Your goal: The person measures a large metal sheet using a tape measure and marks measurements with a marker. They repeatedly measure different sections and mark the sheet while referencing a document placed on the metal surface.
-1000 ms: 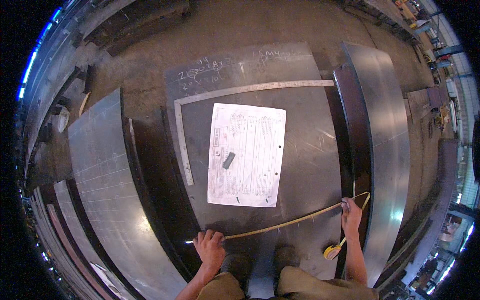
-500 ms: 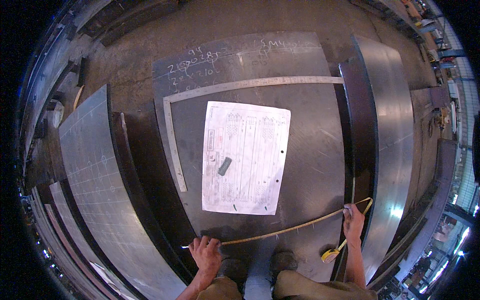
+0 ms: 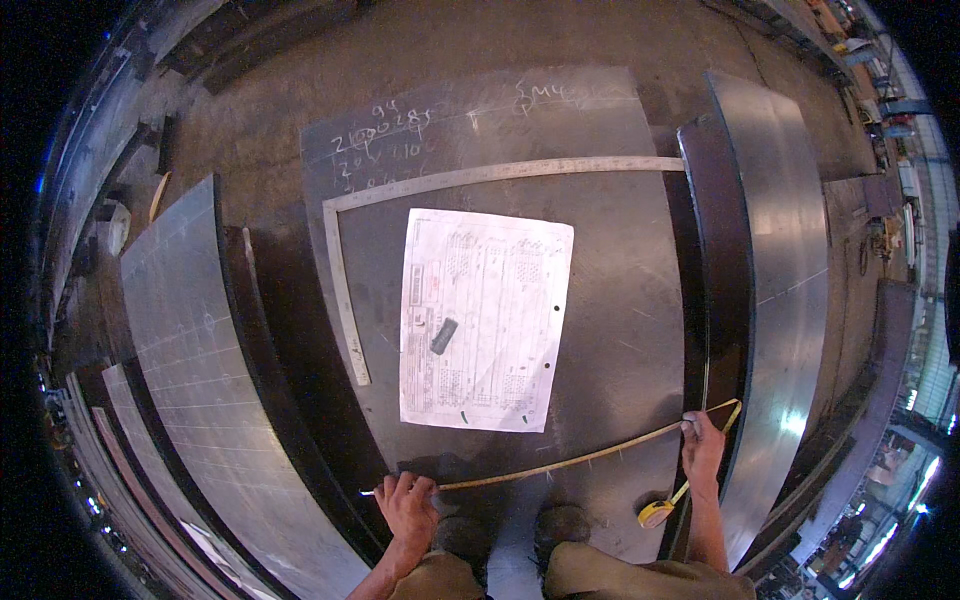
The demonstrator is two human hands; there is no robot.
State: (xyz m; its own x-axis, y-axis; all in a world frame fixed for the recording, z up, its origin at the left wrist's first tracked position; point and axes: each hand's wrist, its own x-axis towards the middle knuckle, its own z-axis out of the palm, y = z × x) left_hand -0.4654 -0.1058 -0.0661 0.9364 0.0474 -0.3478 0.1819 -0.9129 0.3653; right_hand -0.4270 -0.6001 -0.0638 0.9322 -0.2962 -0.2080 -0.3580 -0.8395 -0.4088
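A yellow tape measure blade (image 3: 560, 464) is drawn across the near part of a dark steel plate (image 3: 625, 300). At the plate's left edge, my left hand (image 3: 408, 508) is closed over the blade, whose end pokes out past the fingers. By the right edge, my right hand (image 3: 704, 446) pinches the blade; a small pale piece, too small to name, shows at its fingertips. Past that hand the blade folds back sharply toward the yellow tape measure case (image 3: 654, 514), which rests near the plate's lower right corner. Short white marks show beside the blade.
A paper sheet (image 3: 490, 320) lies mid-plate with a small dark block (image 3: 444, 337) on it. A metal carpenter's square (image 3: 500, 172) frames its far and left sides. Other steel plates stand left (image 3: 190, 310) and right (image 3: 785, 250), across dark gaps. My shoes (image 3: 563, 525) are at the near edge.
The whole view has shifted slightly to the left. Both hands keep their places on the tape measure blade.
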